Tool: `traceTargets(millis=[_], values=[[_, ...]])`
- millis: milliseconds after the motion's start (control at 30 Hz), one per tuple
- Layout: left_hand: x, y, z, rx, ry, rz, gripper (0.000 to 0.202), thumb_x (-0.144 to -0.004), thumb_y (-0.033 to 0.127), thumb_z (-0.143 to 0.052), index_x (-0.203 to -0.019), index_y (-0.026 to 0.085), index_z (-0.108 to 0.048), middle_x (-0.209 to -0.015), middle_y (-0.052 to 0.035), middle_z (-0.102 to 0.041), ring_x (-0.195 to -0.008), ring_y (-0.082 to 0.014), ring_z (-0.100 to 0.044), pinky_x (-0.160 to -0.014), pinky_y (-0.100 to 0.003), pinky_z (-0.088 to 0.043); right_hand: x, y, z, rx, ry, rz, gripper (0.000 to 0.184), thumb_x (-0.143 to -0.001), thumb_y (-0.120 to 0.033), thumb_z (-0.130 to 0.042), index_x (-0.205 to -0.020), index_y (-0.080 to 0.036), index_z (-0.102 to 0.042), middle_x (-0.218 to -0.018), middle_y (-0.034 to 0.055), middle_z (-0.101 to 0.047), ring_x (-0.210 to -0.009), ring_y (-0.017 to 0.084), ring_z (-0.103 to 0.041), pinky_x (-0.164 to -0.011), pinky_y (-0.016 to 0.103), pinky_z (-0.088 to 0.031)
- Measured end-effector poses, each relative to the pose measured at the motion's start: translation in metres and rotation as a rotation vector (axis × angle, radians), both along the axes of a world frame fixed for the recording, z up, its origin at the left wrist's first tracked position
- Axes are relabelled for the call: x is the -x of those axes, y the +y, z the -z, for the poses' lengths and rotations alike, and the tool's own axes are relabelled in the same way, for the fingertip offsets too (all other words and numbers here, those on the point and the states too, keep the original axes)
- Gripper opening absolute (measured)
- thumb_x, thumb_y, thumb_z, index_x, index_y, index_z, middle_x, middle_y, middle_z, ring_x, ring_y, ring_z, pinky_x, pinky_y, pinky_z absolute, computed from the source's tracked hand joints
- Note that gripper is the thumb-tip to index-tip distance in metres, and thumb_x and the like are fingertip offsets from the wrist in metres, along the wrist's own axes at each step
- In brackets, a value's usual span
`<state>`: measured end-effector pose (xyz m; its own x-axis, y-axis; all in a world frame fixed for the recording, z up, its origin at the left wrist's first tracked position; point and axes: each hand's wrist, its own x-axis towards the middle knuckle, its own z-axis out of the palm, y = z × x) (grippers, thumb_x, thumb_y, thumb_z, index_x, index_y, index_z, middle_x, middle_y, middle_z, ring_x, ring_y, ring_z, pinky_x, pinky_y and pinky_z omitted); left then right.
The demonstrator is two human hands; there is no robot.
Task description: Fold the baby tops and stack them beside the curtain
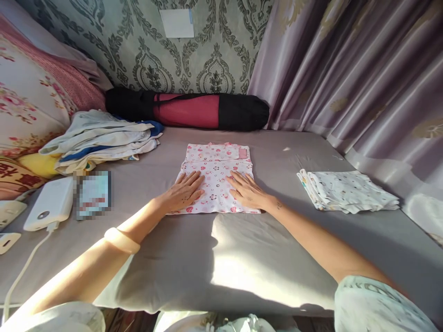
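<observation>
A small white garment with pink hearts (216, 163) lies folded flat on the grey bed sheet (221, 249) in the middle. My left hand (183, 191) rests palm down on its lower left part, fingers stretched out. On the lower right part my right hand (247, 189) lies flat the same way, fingers apart. Neither hand grips the cloth.
A pile of white and blue clothes (100, 138) sits at the left. Folded white patterned cloths (348, 191) lie at the right. A black and red rolled bag (188, 109) lies against the wall. A white power bank (50, 203) with cable sits far left; curtains (363, 69) hang at right.
</observation>
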<state>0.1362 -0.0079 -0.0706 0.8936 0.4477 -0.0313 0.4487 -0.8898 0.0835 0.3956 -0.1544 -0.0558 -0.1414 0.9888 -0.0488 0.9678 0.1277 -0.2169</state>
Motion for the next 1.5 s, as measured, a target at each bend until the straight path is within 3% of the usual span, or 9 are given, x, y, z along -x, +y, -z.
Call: traceTargets(millis=[133, 300, 467, 667, 767, 900, 1200, 1400, 1500], values=[[0.015, -0.029, -0.007, 0.039, -0.044, 0.076, 0.06, -0.102, 0.051, -0.021, -0.154, 0.022, -0.031, -0.162, -0.0093, -0.027, -0.149, -0.0239, -0.023, -0.121, -0.046, -0.019, 0.01, -0.029, -0.004, 0.016, 0.048, -0.056, 0.054, -0.103, -0.044, -0.028, -0.154, -0.025, -0.033, -0.164, 0.0064, -0.019, -0.15, 0.026, -0.017, -0.123, 0.05, -0.01], [0.024, -0.058, -0.023, 0.095, -0.138, 0.173, 0.048, -0.103, 0.045, -0.03, -0.142, 0.027, -0.051, -0.151, -0.0084, -0.046, -0.14, -0.0247, -0.04, -0.116, -0.045, -0.032, 0.023, -0.06, -0.011, 0.035, 0.103, -0.115, 0.049, -0.104, -0.043, -0.027, -0.15, -0.033, -0.04, -0.163, 0.0002, -0.022, -0.151, 0.025, -0.015, -0.123, 0.049, -0.013], [0.017, -0.074, -0.031, 0.139, -0.232, 0.271, 0.037, -0.103, 0.037, -0.036, -0.126, 0.024, -0.061, -0.124, -0.0102, -0.062, -0.11, -0.021, -0.059, -0.094, -0.035, -0.048, 0.036, -0.078, -0.015, 0.016, 0.117, -0.152, 0.048, -0.104, -0.039, -0.028, -0.148, -0.028, -0.044, -0.161, 0.0029, -0.03, -0.149, 0.024, -0.022, -0.122, 0.05, -0.017], [0.002, -0.08, -0.029, -0.014, -0.209, 0.304, 0.038, -0.103, 0.027, -0.029, -0.113, 0.021, -0.065, -0.103, -0.0096, -0.064, -0.093, -0.0205, -0.059, -0.082, -0.035, -0.049, 0.058, -0.07, -0.02, -0.152, 0.087, -0.089, 0.035, -0.103, -0.031, -0.038, -0.123, -0.022, -0.064, -0.127, 0.0089, -0.063, -0.123, 0.021, -0.053, -0.107, 0.039, -0.039], [-0.003, -0.083, -0.03, -0.083, -0.159, 0.318, 0.035, -0.1, 0.022, -0.033, -0.1, 0.019, -0.067, -0.098, -0.0099, -0.064, -0.087, -0.0205, -0.058, -0.078, -0.034, -0.048, 0.074, -0.061, -0.023, -0.176, -0.002, 0.012, 0.031, -0.098, -0.042, -0.049, -0.111, -0.019, -0.067, -0.11, 0.0099, -0.065, -0.109, 0.024, -0.056, -0.096, 0.038, -0.045], [-0.01, -0.084, -0.03, -0.113, -0.106, 0.297, 0.028, -0.097, 0.02, -0.038, -0.085, 0.018, -0.064, -0.093, -0.0095, -0.064, -0.083, -0.0199, -0.058, -0.072, -0.031, -0.047, 0.09, -0.05, -0.022, -0.188, -0.083, 0.07, 0.032, -0.094, -0.046, -0.053, -0.104, -0.019, -0.066, -0.107, 0.0106, -0.061, -0.105, 0.026, -0.055, -0.088, 0.038, -0.046], [-0.017, -0.078, -0.03, 0.059, -0.185, 0.024, 0.021, -0.096, 0.024, -0.04, -0.085, 0.02, -0.057, -0.079, -0.0039, -0.062, -0.067, -0.017, -0.057, -0.058, -0.028, -0.039, 0.077, -0.042, -0.018, -0.178, -0.142, 0.062, 0.024, -0.099, -0.031, -0.046, -0.103, -0.02, -0.067, -0.106, 0.0089, -0.062, -0.101, 0.023, -0.056, -0.085, 0.033, -0.045], [-0.003, -0.079, -0.026, 0.032, -0.233, 0.201, 0.031, -0.099, 0.045, -0.043, -0.107, 0.02, -0.061, -0.1, -0.0076, -0.062, -0.089, -0.0196, -0.059, -0.074, -0.03, -0.046, 0.054, -0.059, -0.013, -0.214, -0.225, 0.028, 0.029, -0.097, -0.01, -0.04, -0.101, -0.021, -0.067, -0.106, 0.0075, -0.064, -0.097, 0.021, -0.057, -0.081, 0.031, -0.045], [0.004, -0.076, -0.024, -0.008, -0.2, 0.21, 0.033, -0.101, 0.041, -0.038, -0.111, 0.022, -0.063, -0.102, -0.0077, -0.062, -0.094, -0.0205, -0.059, -0.08, -0.032, -0.047, 0.047, -0.066, -0.011, -0.264, -0.255, 0.016, 0.029, -0.097, -0.008, -0.041, -0.102, -0.021, -0.067, -0.107, 0.0073, -0.065, -0.096, 0.02, -0.058, -0.08, 0.031, -0.044]])
